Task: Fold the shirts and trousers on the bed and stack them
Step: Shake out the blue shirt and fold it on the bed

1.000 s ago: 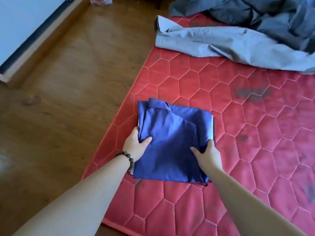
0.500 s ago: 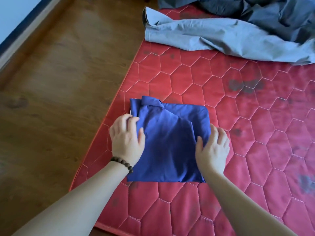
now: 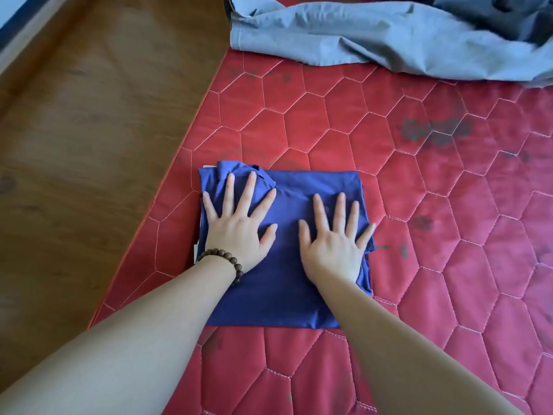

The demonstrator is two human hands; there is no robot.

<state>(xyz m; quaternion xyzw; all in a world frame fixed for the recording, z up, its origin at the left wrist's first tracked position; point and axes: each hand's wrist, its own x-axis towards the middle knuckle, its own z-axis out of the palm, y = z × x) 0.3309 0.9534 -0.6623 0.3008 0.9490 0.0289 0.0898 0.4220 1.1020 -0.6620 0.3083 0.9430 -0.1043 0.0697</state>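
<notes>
A dark blue shirt (image 3: 287,292), folded into a rough square, lies near the left edge of the red quilted mattress (image 3: 419,205). My left hand (image 3: 236,226), with a bead bracelet at the wrist, presses flat on the shirt's left half, fingers spread over the bunched collar. My right hand (image 3: 335,238) lies flat on the right half, fingers straight and spread. At the far end of the mattress a light grey garment (image 3: 374,37) is spread out unfolded, with a darker grey garment (image 3: 508,16) behind it at the top right.
Brown wooden floor (image 3: 89,145) runs along the mattress's left side. A white and dark baseboard or furniture edge (image 3: 12,34) shows at the top left. Dark stains mark the mattress to the right of the shirt.
Both hands left the shirt's side edges, where their fingers curled round the cloth, and now lie flat on top with fingers spread. The view has tilted down and closer.
</notes>
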